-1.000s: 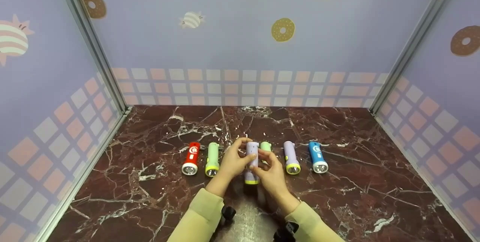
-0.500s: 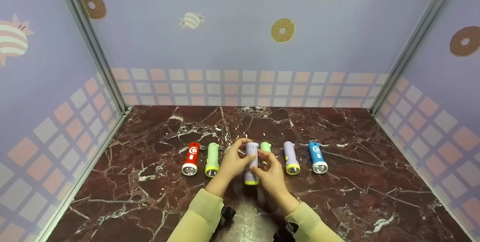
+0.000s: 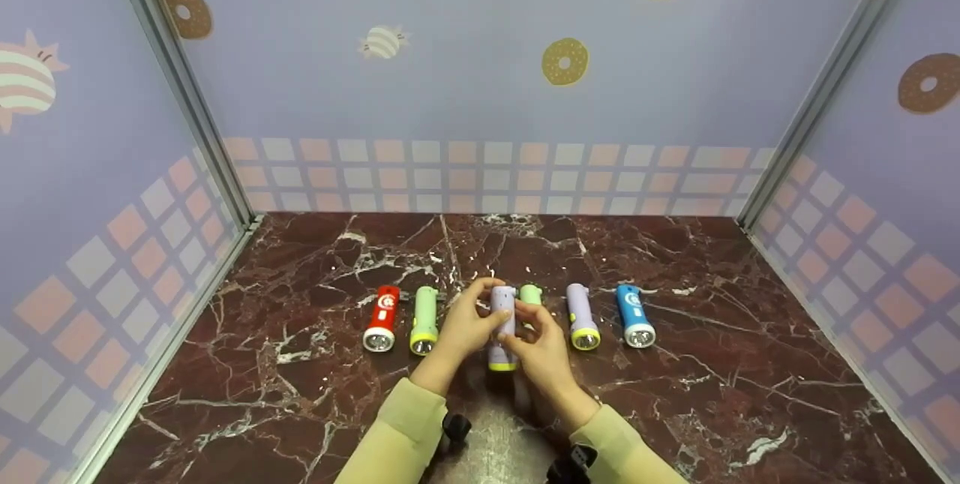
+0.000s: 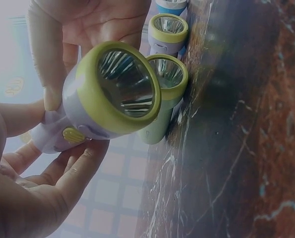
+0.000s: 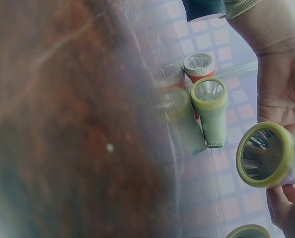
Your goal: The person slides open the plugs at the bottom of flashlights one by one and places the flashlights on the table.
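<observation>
In the head view, a light purple flashlight with a yellow rim is held above the table by both hands. My left hand grips its left side, thumb across the body. My right hand pinches it from the right. The left wrist view shows the flashlight's reflector and a yellow switch on its body; the lamp looks unlit. Behind my right hand lies a green flashlight, partly hidden. Nearest my left hand is another green flashlight.
A red flashlight lies at the row's left end. To the right are a second purple flashlight and a blue flashlight. They lie on a dark red marble-patterned table, with patterned walls at the back and sides.
</observation>
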Demonstrator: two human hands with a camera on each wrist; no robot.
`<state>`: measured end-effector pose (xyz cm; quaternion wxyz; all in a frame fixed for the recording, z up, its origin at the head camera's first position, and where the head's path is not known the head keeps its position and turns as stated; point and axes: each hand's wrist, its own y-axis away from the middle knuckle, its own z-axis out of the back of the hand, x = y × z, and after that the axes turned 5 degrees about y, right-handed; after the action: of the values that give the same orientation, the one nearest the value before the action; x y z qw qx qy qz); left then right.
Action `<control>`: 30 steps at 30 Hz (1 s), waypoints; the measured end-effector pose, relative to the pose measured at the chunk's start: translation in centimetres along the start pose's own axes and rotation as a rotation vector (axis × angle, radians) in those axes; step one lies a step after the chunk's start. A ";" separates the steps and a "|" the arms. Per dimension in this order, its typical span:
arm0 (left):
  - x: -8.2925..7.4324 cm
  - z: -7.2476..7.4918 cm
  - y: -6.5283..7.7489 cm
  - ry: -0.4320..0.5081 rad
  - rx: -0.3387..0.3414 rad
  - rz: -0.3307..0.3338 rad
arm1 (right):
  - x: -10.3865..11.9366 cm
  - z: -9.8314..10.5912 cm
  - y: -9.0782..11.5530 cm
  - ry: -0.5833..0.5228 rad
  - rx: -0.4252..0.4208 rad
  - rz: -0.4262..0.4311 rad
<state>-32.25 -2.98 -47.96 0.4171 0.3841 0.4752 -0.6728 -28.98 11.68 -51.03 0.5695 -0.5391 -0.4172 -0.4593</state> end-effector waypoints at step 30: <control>0.1 0.1 0.2 0.003 0.030 0.018 | -0.1 0.1 0.0 -0.001 0.023 -0.013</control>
<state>-32.10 -3.15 -48.04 0.4167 0.3955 0.4622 -0.6755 -28.98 11.74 -51.16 0.5724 -0.5301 -0.4261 -0.4580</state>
